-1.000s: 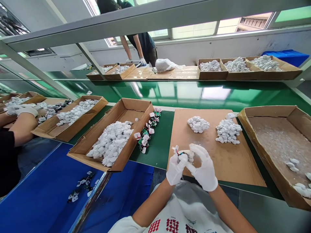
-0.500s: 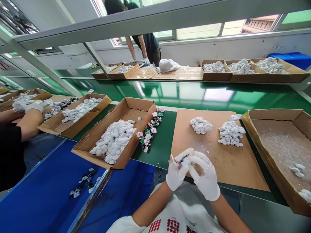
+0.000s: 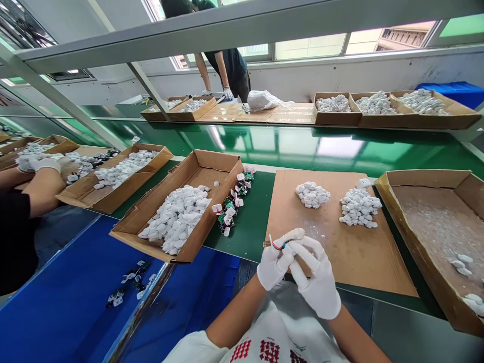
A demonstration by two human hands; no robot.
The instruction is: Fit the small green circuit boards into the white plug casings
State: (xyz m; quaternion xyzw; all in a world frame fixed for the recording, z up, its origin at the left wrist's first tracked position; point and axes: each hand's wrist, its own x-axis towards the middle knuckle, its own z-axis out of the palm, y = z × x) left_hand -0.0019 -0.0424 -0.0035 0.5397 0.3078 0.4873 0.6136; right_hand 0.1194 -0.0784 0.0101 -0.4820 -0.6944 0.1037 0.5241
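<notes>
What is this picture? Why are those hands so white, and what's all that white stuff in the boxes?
This picture comes from a camera worn on a person's head, looking down at their own hands. The hands look white because they wear white gloves. The left hand holds a small white plastic piece with thin red and blue wires, and the right hand is close beside it. Nearby, a cardboard tray is full of similar white pieces. Small green circuit boards lie on a green conveyor belt. Another person's gloved hand works at the left.
</notes>
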